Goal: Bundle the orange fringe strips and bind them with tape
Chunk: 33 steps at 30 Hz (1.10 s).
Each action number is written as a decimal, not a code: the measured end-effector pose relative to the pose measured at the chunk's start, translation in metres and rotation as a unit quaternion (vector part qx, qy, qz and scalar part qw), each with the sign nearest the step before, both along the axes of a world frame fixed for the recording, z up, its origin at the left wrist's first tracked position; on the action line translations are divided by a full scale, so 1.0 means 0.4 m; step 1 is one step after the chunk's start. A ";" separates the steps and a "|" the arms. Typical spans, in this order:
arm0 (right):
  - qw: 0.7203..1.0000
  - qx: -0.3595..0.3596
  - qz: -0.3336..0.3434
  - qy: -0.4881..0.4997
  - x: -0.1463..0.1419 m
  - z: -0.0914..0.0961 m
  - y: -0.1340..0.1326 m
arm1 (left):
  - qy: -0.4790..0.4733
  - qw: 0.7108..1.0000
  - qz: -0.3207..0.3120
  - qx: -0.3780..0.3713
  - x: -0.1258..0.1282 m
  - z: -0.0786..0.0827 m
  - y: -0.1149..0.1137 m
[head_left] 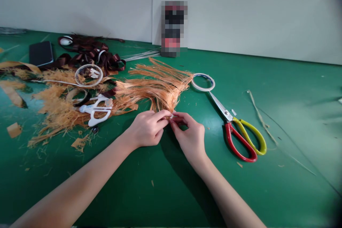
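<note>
Narrow pinch from both hands: on the head view I see the left hand and right hand closed fingertip to fingertip on the gathered end of a bundle of orange raffia strands. A small pale bit shows between the fingertips, too small for me to name. The bundle starts right at the grip and fans out toward 10 and 11 o'clock across a green work mat. I judge it light and soft, its loose strands apt to slip and shed, so the tight gathered end looks the surest place to hold; the free ends would only flop. At 1 o'clock lies a roll of tape, and at 3 o'clock a pair of red-and-yellow scissors, near the right hand but not touching it. White scissors rest among loose orange shreds at 9 o'clock, with dark ribbon farther off at 10 o'clock. A pixelated object stands by the wall at 12 o'clock.
</note>
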State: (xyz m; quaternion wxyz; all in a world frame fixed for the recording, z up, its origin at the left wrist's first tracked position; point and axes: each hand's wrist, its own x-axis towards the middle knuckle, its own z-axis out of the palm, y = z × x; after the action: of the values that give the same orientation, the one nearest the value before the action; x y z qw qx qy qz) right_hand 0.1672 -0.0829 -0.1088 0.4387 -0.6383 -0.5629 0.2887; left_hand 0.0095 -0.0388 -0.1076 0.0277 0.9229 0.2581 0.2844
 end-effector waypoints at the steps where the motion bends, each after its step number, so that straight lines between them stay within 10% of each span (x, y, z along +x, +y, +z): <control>1: 1.000 0.009 0.003 -0.014 0.000 0.000 0.000 | -0.002 1.000 -0.003 -0.001 0.000 0.000 0.000; 16: 0.931 0.132 0.038 -0.338 0.008 0.000 -0.023 | 0.042 0.999 -0.016 -0.015 0.007 0.007 0.010; 33: 0.986 -0.054 -0.077 -0.140 0.005 -0.004 0.013 | 0.053 0.998 -0.024 -0.002 0.005 0.007 0.011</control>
State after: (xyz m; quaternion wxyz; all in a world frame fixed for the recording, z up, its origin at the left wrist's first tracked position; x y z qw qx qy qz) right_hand 0.1693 -0.0777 -0.1105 0.3415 -0.7363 -0.5518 0.1917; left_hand 0.0116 -0.0345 -0.1049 0.0225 0.9425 0.2378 0.2337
